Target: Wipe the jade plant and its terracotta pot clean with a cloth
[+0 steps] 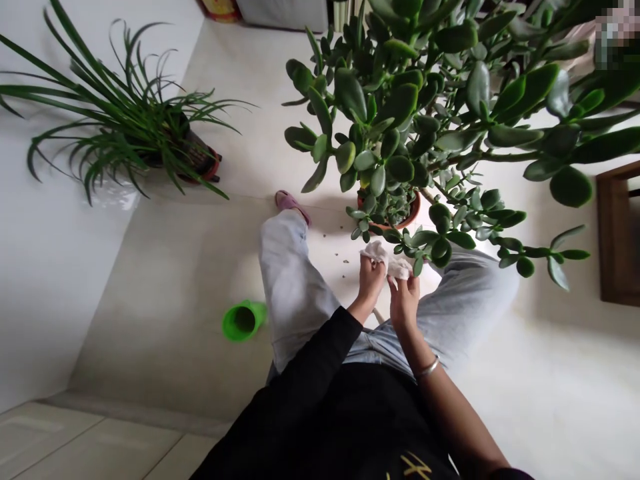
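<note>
My left hand [371, 281] is closed, with its fingers pinching a crumpled white cloth [374, 252]. Beside it, my right hand [404, 297] grips another bunched part of white cloth [400, 269]; whether the two parts are one piece I cannot tell. Both hands are between my knees, just in front of a large jade plant [400, 167] with thick green leaves. Its terracotta-coloured pot [414, 212] is mostly hidden by foliage. A low branch of leaves hangs close to my right fingers.
A bright green cup-like container [244, 321] is on the floor left of my leg. Small dark crumbs [345, 261] lie between my feet. A long-leaved potted plant [165, 143] stands by the left wall. A brown wooden frame [617, 233] is at the right.
</note>
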A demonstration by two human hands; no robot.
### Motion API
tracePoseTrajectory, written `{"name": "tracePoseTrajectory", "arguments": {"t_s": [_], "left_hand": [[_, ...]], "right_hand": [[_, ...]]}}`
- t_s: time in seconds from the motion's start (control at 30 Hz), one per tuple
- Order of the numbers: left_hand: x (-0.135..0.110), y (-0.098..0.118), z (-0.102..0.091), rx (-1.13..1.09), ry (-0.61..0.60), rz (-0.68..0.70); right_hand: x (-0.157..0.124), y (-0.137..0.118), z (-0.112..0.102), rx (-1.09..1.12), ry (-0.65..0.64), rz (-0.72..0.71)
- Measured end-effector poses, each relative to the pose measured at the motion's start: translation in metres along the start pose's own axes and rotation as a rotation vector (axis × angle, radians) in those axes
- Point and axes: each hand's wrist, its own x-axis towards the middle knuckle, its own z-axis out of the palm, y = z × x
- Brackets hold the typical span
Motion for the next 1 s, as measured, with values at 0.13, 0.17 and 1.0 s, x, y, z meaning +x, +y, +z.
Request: {"name": "tracePoseTrajectory", "arguments": {"t_s": [0.13, 0.17, 1.0], "left_hand": [[0.012, 0.000, 0.007, 0.016, -0.051, 0.076], [0.014, 0.000, 0.008, 0.019, -0.071, 0.103], [0.029, 0.019, 0.031, -0.106, -0.157, 0.020]], "right_hand": [[0.016, -0.005, 0.016, 0.039, -0.022, -0.039], [0.017, -0.007, 0.019, 0.045, -0.019, -0.051], [0.048, -0.014, 0.023, 0.174, 0.209, -0.086]]}}
